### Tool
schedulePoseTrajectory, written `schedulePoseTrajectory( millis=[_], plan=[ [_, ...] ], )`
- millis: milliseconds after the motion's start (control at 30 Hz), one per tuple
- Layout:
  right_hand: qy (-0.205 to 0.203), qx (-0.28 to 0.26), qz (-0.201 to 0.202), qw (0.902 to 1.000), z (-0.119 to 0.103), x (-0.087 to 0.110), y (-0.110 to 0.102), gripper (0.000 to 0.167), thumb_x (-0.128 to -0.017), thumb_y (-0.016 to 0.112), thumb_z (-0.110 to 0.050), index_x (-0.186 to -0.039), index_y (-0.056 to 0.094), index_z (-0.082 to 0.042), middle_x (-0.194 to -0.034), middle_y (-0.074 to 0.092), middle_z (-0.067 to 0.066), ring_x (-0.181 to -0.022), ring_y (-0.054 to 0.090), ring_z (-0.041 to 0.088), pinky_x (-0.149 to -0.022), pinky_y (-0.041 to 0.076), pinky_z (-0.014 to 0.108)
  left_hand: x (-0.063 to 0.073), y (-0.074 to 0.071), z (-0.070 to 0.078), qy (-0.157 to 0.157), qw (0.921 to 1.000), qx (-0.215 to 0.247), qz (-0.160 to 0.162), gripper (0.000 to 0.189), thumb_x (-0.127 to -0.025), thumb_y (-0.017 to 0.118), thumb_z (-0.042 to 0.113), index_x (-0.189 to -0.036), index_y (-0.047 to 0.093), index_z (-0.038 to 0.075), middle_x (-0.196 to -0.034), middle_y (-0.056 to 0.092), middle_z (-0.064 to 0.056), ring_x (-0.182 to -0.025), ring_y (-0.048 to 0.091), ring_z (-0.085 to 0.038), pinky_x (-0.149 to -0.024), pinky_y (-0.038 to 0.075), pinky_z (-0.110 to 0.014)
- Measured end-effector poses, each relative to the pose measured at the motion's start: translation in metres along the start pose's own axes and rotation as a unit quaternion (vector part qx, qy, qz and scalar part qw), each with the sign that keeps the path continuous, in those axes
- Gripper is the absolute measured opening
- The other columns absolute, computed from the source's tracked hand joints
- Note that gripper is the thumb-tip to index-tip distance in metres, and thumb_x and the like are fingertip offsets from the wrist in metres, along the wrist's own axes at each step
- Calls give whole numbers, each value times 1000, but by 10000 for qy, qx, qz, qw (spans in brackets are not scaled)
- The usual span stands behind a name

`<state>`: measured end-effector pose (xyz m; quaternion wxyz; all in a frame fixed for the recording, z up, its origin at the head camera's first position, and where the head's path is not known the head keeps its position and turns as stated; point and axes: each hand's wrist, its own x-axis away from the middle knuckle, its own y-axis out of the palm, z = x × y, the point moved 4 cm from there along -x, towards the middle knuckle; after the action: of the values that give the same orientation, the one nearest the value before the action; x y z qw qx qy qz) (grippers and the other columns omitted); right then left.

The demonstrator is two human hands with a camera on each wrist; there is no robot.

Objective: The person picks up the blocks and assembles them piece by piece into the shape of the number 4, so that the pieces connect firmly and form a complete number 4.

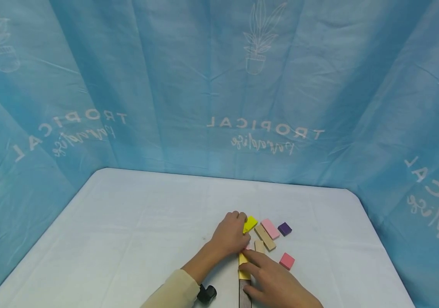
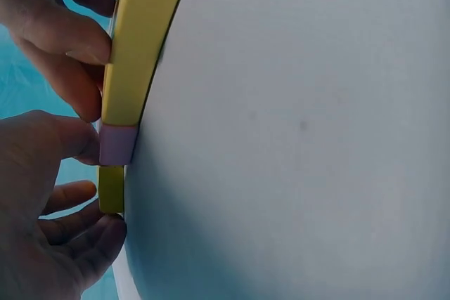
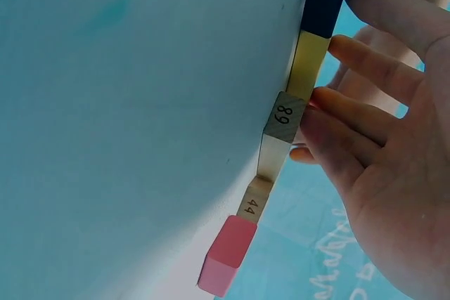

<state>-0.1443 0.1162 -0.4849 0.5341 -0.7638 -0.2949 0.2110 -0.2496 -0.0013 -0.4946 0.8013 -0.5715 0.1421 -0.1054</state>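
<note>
My left hand curls its fingers round the far side of a bright yellow block. Its thumb lies by a small pink block, which sits end to end with the bright yellow one. A longer pale yellow block and a dark block continue this row toward me. My right hand reaches in from the right with fingers extended. Its fingertips touch the side of the pale yellow block, while its thumb rests against the dark block.
Right of the row lie two plain wooden blocks, a pink block, a purple block and a red-pink block. A black object shows beside the left sleeve. Blue curtains surround the white table.
</note>
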Motion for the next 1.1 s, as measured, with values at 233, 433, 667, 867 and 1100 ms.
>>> schedulePoseTrajectory(
  millis=[233,433,667,867,1100],
  plan=[
    [159,-39,-141,9998,2,0,0,36,-91,61,-48,-121,63,-28,-145,41,-2,-125,44,15,-92,47,36,0,1,-6,-57,9998,157,84,40,-81,69,26,-117,62,9,-106,58,-4,-89,51,-14,-84,49,-27],
    [264,-95,-246,9993,3,-1,2,35,-91,62,-47,-121,63,-29,-144,42,-3,-124,45,14,-93,47,36,3,-1,-9,121,9990,377,194,38,-79,71,23,-114,63,9,-104,58,-3,-89,51,-14,-84,49,-28],
    [3,-37,-1,10000,2,-1,2,34,-91,62,-45,-120,64,-27,-139,46,-2,-118,49,13,-89,49,34,6,-12,-14,284,9974,632,196,36,-80,70,21,-113,64,9,-103,58,-1,-90,51,-14,-84,48,-29],
    [128,-44,-72,9999,1,-2,1,33,-92,61,-45,-120,64,-29,-139,46,-4,-119,48,12,-90,49,34,11,-18,-20,327,9962,790,133,35,-79,70,19,-113,64,9,-102,58,0,-90,51,-13,-85,48,-29],
    [303,8,-228,9993,1,-1,0,32,-92,61,-44,-120,64,-30,-140,46,-4,-122,47,13,-93,47,36,17,-20,-23,473,9948,895,88,34,-79,67,16,-112,65,11,-102,58,2,-91,50,-12,-85,47,-29]
  ],
)
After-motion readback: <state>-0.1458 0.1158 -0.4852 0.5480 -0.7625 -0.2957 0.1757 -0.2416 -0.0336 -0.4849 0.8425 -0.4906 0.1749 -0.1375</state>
